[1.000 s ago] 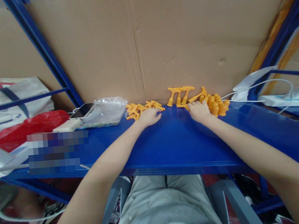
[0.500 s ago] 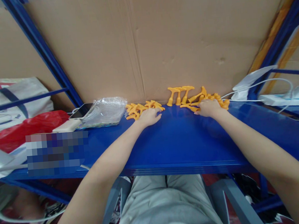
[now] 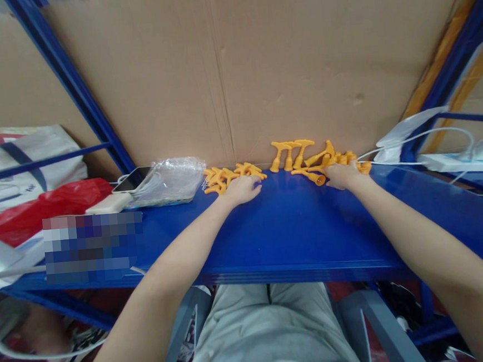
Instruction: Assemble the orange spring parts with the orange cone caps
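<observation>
Several small orange plastic T-shaped parts lie along the back of a blue shelf, against a cardboard wall. One heap of orange parts sits under the fingers of my left hand, which rests on them palm down. My right hand covers the right heap of orange parts and its fingers close around one orange part that sticks out to the left. Three upright orange T-parts lean on the cardboard between my hands.
A clear plastic bag and a phone lie left of the parts, with a red bag and white bags further left. A white power strip with cables sits at the right. Blue rack posts rise on both sides.
My right hand slid to the right over the right heap and curled its fingers onto a part. My left hand stayed on the left heap.
</observation>
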The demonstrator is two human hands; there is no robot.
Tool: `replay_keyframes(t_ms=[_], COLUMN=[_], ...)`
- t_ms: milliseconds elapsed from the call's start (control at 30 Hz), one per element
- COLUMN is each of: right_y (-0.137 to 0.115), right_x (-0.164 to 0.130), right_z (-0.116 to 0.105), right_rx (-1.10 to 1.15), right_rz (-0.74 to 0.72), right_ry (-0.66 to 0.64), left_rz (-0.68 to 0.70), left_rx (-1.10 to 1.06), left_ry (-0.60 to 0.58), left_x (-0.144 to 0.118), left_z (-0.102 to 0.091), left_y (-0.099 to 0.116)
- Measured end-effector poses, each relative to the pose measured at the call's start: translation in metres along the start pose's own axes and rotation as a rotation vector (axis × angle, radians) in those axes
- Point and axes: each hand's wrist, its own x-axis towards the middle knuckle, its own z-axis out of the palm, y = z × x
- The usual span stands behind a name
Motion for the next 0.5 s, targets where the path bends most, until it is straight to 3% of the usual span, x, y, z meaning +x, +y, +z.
replay_keyframes(t_ms=[267, 500], right_y=[0.009, 0.002], right_x=[0.0086, 0.0027], right_z=[0.0084, 0.0006], right_rx=[0.063, 0.157], right_rz=[0.043, 0.001], right_ry=[-0.011, 0.02], left_rz=[0.012, 0.036], left_rx=[-0.013, -0.004], left_ry=[0.0, -0.016], left_x=[0.0003, -0.0003], left_z=[0.0006, -0.0022], left_y=[-0.0004, 0.0002])
